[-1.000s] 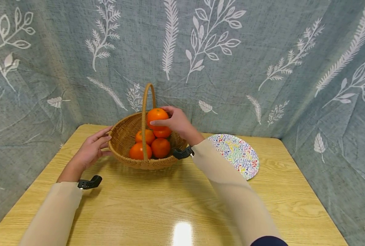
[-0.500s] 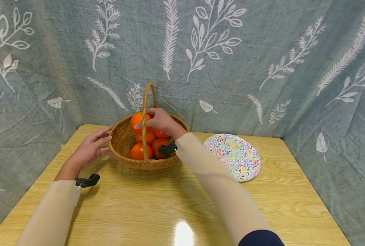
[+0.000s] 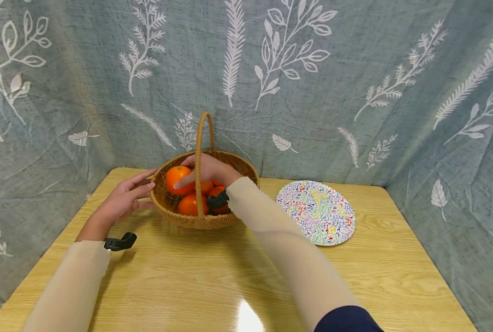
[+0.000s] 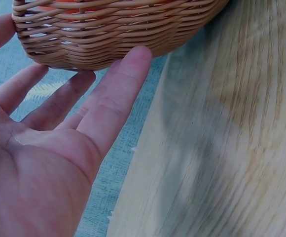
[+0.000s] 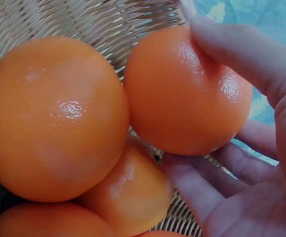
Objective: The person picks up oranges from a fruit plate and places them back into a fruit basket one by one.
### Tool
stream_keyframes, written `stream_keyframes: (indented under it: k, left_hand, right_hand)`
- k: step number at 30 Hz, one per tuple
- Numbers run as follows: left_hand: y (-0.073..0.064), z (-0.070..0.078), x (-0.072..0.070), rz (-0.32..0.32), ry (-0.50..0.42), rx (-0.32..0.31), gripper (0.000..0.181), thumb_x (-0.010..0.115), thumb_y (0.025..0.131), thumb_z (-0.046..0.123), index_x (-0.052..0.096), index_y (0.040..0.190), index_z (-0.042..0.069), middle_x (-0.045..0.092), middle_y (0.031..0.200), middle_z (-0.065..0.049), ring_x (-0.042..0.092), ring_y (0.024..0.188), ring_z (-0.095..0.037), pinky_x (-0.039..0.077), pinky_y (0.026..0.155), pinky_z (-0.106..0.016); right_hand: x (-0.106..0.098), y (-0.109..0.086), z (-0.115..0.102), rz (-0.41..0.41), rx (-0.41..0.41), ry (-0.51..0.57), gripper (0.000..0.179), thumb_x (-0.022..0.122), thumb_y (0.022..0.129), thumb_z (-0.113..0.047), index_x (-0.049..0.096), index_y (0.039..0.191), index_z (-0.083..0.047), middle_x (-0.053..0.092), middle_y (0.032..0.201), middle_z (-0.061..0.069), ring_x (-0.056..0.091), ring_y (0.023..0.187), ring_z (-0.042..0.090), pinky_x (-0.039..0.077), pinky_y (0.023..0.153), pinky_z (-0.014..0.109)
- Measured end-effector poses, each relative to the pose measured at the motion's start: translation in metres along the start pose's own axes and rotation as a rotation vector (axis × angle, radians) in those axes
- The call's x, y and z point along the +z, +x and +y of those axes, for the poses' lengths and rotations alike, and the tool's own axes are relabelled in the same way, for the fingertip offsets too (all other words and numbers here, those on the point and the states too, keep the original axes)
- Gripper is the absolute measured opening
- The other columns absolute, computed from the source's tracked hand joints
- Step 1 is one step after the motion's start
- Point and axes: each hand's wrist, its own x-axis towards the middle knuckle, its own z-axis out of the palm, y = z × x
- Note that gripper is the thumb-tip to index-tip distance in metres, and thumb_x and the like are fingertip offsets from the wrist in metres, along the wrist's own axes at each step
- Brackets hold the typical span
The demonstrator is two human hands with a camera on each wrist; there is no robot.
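Note:
A woven basket (image 3: 196,223) with a tall arched handle (image 3: 199,138) stands at the back left of the table. My right hand (image 3: 210,168) reaches under the handle and grips an orange (image 3: 177,179) at the basket's left inner side. In the right wrist view the thumb presses the top of that orange (image 5: 182,98), fingers curling beneath it, and it meets a larger-looking orange (image 5: 54,118). Several more oranges (image 3: 191,204) lie inside, partly hidden by hand and sleeve. My left hand (image 3: 123,198) rests its extended fingertips against the basket's left side, as the left wrist view confirms.
A round plate (image 3: 317,212) with a colourful squiggle pattern lies to the right of the basket on the wooden table (image 3: 180,286). A grey-blue curtain (image 3: 304,120) with white leaf prints hangs behind and on both sides.
My right hand has carried the orange from the basket's right side leftward under the handle and lowered it into the left part. The left hand has stayed at the basket's side.

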Motion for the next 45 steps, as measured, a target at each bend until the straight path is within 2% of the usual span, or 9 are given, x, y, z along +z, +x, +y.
stream_keyframes:
  k: [3,7,10,16,21,25,30,37,45]
  left_hand:
    - [0.0,0.0,-0.001,-0.002,0.009,-0.009,0.067,0.05,0.11,0.024,0.015,0.166,0.008,0.051,0.133,0.005,0.069,0.106,-0.008,0.062,0.085,-0.03]
    - [0.001,0.0,0.0,0.002,0.007,-0.014,0.067,0.05,0.11,0.025,0.016,0.166,0.009,0.052,0.132,0.007,0.069,0.106,-0.008,0.062,0.086,-0.03]
    - [0.002,0.0,0.0,0.005,0.0,-0.015,0.067,0.05,0.11,0.025,0.016,0.166,0.009,0.052,0.132,0.007,0.069,0.106,-0.008,0.062,0.086,-0.029]
    - [0.003,-0.001,0.001,0.007,0.003,-0.011,0.068,0.05,0.11,0.025,0.016,0.166,0.008,0.051,0.133,0.004,0.069,0.105,-0.009,0.062,0.086,-0.028]
    - [0.003,-0.001,0.0,0.009,0.016,-0.008,0.068,0.05,0.11,0.025,0.015,0.166,0.008,0.051,0.134,0.004,0.069,0.106,-0.009,0.062,0.086,-0.029]
    - [0.002,-0.001,-0.001,0.019,0.018,-0.012,0.068,0.05,0.11,0.026,0.015,0.166,0.009,0.051,0.133,0.005,0.069,0.105,-0.008,0.062,0.085,-0.028]
    - [0.001,-0.002,-0.002,0.032,0.018,-0.004,0.067,0.05,0.11,0.025,0.016,0.166,0.009,0.051,0.133,0.005,0.069,0.104,-0.008,0.062,0.085,-0.028]
    - [0.0,-0.001,-0.001,0.034,0.01,0.017,0.067,0.05,0.11,0.024,0.017,0.166,0.009,0.052,0.133,0.006,0.069,0.104,-0.007,0.062,0.084,-0.027]
    - [0.0,-0.001,0.001,0.041,0.045,0.012,0.067,0.05,0.11,0.027,0.017,0.166,0.01,0.051,0.134,0.004,0.069,0.104,-0.007,0.062,0.085,-0.027]
  right_hand:
    - [0.005,0.004,0.0,-0.022,-0.005,-0.04,0.057,0.086,0.084,-0.035,0.067,0.132,-0.012,0.07,0.119,-0.001,0.066,0.105,0.015,0.056,0.086,0.023]
    - [0.008,0.01,0.0,-0.026,-0.013,-0.174,0.063,0.084,0.087,-0.038,0.063,0.139,-0.011,0.067,0.134,0.004,0.063,0.118,0.017,0.054,0.093,0.023]
    - [0.009,0.014,0.0,-0.022,0.015,-0.241,0.067,0.083,0.087,-0.039,0.06,0.144,-0.012,0.063,0.142,0.003,0.06,0.125,0.016,0.052,0.099,0.022]
    - [0.009,0.014,0.002,-0.048,0.042,-0.274,0.065,0.08,0.091,-0.034,0.057,0.147,-0.009,0.059,0.147,0.006,0.056,0.134,0.019,0.049,0.108,0.026]
    - [0.005,0.008,0.004,-0.031,0.066,-0.293,0.063,0.079,0.092,-0.033,0.057,0.147,-0.011,0.058,0.148,0.006,0.053,0.138,0.02,0.046,0.112,0.028]
    - [0.003,0.005,0.004,-0.012,0.061,-0.319,0.06,0.078,0.093,-0.034,0.059,0.145,-0.013,0.06,0.146,0.003,0.055,0.136,0.018,0.047,0.11,0.027]
    - [0.001,0.002,0.004,0.014,0.01,-0.361,0.058,0.078,0.093,-0.036,0.061,0.143,-0.013,0.064,0.141,0.002,0.061,0.129,0.018,0.05,0.106,0.027]
    - [-0.004,-0.006,0.005,0.029,-0.032,-0.285,0.058,0.078,0.093,-0.035,0.062,0.143,-0.01,0.065,0.142,0.002,0.057,0.134,0.018,0.048,0.109,0.028]
    - [-0.019,-0.023,0.014,0.024,-0.083,-0.189,0.049,0.074,0.096,-0.034,0.065,0.137,-0.009,0.066,0.138,0.004,0.062,0.127,0.02,0.05,0.109,0.032]
